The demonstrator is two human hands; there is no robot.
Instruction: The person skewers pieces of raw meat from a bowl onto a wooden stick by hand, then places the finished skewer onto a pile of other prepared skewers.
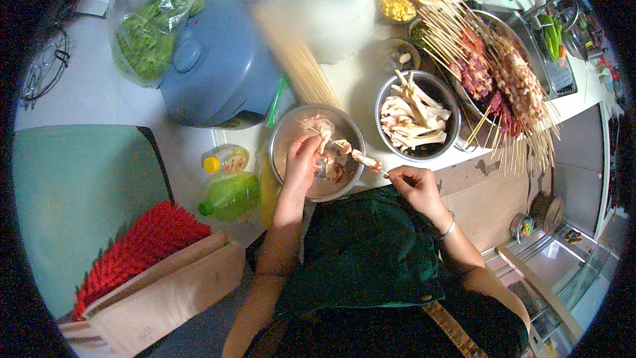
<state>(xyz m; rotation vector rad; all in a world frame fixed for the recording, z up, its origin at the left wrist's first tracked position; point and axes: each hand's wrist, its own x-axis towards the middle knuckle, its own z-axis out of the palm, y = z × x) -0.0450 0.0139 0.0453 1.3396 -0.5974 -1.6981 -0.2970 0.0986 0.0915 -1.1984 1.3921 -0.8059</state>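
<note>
Over a metal bowl [358, 179] of raw meat pieces, my left hand [304, 154] grips pale raw meat [323, 129] at one end of a wooden skewer. My right hand [415, 186] pinches the other end of that skewer, right of the bowl's rim. Several meat pieces [366, 160] are threaded between my hands. Beside the bowl, a metal pot [456, 132] holds pale, elongated raw pieces [415, 114]. Bare wooden skewers [310, 77] lie in a bundle behind the bowl. Loaded meat skewers [516, 77] rest across a large basin at the right.
A blue lidded container [223, 69] and bagged leafy greens [149, 42] stand at the back left. Bottles [231, 194] are left of the bowl. A bowl of yellow pieces [397, 7] sits at the back; a sink [559, 77] is at the right. Red textile [149, 248] is at the lower left.
</note>
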